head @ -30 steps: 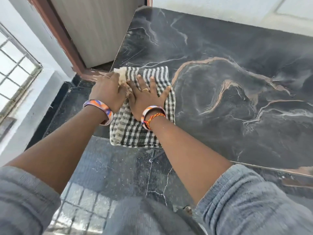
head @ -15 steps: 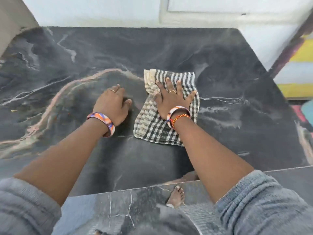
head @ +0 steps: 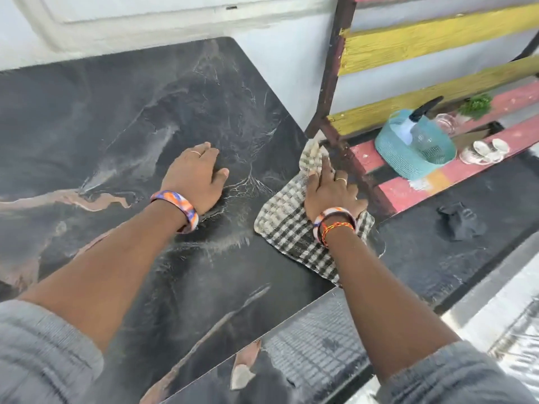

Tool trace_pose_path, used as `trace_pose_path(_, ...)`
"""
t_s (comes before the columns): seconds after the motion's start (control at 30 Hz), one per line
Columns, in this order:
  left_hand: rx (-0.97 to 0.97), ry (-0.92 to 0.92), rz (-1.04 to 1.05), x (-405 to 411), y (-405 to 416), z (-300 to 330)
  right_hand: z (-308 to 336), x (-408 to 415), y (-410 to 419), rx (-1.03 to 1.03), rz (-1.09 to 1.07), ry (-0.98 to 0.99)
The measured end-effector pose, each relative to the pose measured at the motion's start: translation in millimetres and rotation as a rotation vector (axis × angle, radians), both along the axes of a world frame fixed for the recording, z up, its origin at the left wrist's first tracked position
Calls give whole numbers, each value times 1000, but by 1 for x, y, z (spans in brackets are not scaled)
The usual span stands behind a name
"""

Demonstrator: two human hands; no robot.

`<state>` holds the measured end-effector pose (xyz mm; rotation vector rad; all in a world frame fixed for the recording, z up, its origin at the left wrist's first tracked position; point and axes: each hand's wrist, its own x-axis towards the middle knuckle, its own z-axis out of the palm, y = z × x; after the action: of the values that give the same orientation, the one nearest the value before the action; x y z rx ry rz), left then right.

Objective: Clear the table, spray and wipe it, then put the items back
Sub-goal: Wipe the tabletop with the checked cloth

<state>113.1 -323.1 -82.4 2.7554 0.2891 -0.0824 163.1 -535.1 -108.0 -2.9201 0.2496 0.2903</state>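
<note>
At the table's (head: 122, 118) right edge lies my checked cloth (head: 287, 220), soft, light, likely to bunch; I'd press flat across its middle; my right hand (head: 329, 191) presses it with straight fingers; my left hand (head: 194, 177) rests flat on bare marble, holding nothing.

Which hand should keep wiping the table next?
The right hand: it already lies flat on the cloth at the table edge. The left hand only rests on bare tabletop.
</note>
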Motion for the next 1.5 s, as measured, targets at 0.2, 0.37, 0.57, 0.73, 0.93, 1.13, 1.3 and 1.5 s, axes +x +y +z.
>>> trace_pose_path(0.2,15,-2,-14,30,11,-3,4,23,9,-15,-119,-34)
trace_pose_path(0.37,6,1,12,58,36,2,5,58,37,-1,-75,-69)
trace_pose_path(0.57,30,-19,56,104,92,3,6,144,111,44,-36,-76)
trace_pose_path(0.73,68,-67,127,135,155,-1,2,225,185,66,19,-97)
trace_pose_path(0.93,80,-117,222,138,226,-13,-2,278,252,9,282,-45)
trace_pose_path(1.13,95,-120,338,110,270,-18,-3,247,309,-47,586,-77)
trace_pose_path(1.3,110,-127,460,73,289,-14,-6,185,378,-28,855,-130)
trace_pose_path(1.5,140,-99,594,12,302,-13,-6,84,435,6,1171,-130)
